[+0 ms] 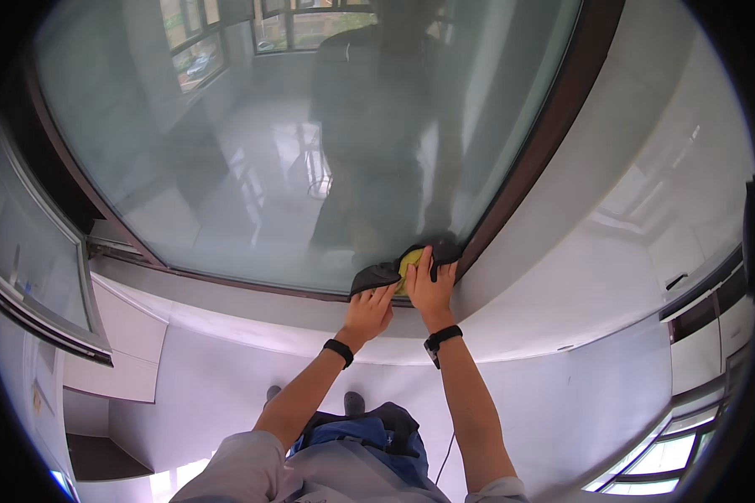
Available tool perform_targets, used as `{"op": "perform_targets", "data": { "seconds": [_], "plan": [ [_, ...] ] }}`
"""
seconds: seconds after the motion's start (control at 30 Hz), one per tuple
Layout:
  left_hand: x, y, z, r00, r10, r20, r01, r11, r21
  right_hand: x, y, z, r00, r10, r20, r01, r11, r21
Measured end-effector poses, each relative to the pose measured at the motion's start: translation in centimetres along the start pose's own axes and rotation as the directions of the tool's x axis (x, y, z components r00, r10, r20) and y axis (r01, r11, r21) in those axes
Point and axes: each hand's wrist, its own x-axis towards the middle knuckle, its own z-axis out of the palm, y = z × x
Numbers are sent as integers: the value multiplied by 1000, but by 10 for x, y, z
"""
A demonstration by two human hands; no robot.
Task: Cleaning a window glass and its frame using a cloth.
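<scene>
A dark grey and yellow cleaning cloth is bunched against the lower right corner of a large glass pane. My right hand presses on it, with one finger over the yellow part and others at the dark fold. Just to the left, my left hand has its fingers on the cloth's other dark fold, low by the brown bottom frame. The two hands are close together. Part of the fingertips is hidden by the cloth. Each wrist wears a black band.
A brown side frame rises along the right of the pane. Below runs a white sill. An open window sash stands at the left, above a pale cabinet. A thin cable hangs beside my body.
</scene>
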Motion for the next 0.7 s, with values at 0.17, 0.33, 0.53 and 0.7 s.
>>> {"op": "perform_targets", "data": {
  "seconds": [0.17, 0.33, 0.53, 0.7],
  "plan": [
    [-43, -11, 9, 994, -48, 98, 50, 999, -11, -60, -3, 17, 969, 14, 247, -16, 1000, 6],
    [-84, -26, 24, 929, -204, 309, 213, 977, 4, -120, -18, 21, 832, 30, 554, -76, 995, 61],
    [-123, -39, 26, 905, -358, 231, 350, 934, 77, -163, -36, 18, 742, 20, 670, -197, 962, 190],
    [-106, -33, 16, 935, -268, 231, 266, 963, 39, -114, -54, -6, 786, 116, 607, -339, 902, 266]
  ]
}}
